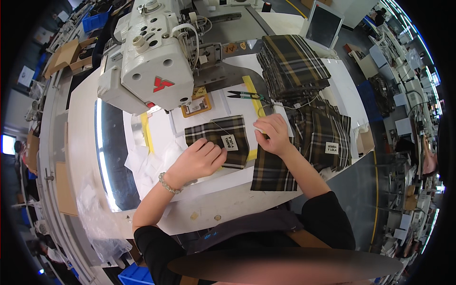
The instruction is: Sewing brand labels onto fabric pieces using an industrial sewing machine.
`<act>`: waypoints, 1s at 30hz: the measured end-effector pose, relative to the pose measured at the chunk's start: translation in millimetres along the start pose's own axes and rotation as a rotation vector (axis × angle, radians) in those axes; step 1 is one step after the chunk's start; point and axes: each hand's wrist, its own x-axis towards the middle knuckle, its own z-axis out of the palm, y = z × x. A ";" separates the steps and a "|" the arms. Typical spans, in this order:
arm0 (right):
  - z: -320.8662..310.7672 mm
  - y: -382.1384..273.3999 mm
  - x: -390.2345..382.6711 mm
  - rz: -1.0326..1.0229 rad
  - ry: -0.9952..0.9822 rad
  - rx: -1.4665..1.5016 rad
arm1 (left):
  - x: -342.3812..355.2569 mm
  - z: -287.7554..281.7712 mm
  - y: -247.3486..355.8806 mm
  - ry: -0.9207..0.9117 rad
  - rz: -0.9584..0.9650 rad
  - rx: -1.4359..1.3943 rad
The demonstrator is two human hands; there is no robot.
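A dark plaid fabric piece (239, 126) with a small white label (229, 142) lies on the white work surface, below the sewing machine's head. Over its lower left part rests my left hand (202, 159), fingers curled in and their tips hidden. My right hand (274, 134) is pinched closed just off the fabric's right edge; what is between its fingers is too small to make out. Beneath my right wrist lies another plaid piece (273, 171). Further right is a labelled plaid piece (327, 130).
A white sewing machine (154, 61) stands at the back left. Behind my right hand are green-handled thread snips (245, 95) and a tall stack of plaid pieces (294, 64). A screen (324, 26) stands at the far right. Crumpled white material (154, 166) and clear plastic (102, 213) lie left.
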 end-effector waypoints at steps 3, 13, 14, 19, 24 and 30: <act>8.5 -0.3 7.2 0.154 -0.092 -0.055 | 11.5 5.9 15.8 0.002 -0.061 0.065; 51.3 45.3 38.7 0.200 -0.357 -0.393 | 17.2 -26.4 57.5 -0.002 -0.172 0.036; 55.6 49.8 39.5 0.199 -0.355 -0.391 | 14.6 -32.5 62.9 0.014 -0.206 0.042; 55.5 45.7 44.8 0.222 -0.411 -0.242 | 1.1 -51.9 90.2 0.085 -0.269 0.015; 33.2 17.3 56.6 0.405 -0.583 0.013 | -3.9 -62.4 116.8 0.159 -0.187 -0.050; 48.4 8.6 49.9 0.107 -0.445 0.147 | 0.7 -42.9 119.4 0.222 -0.136 -0.116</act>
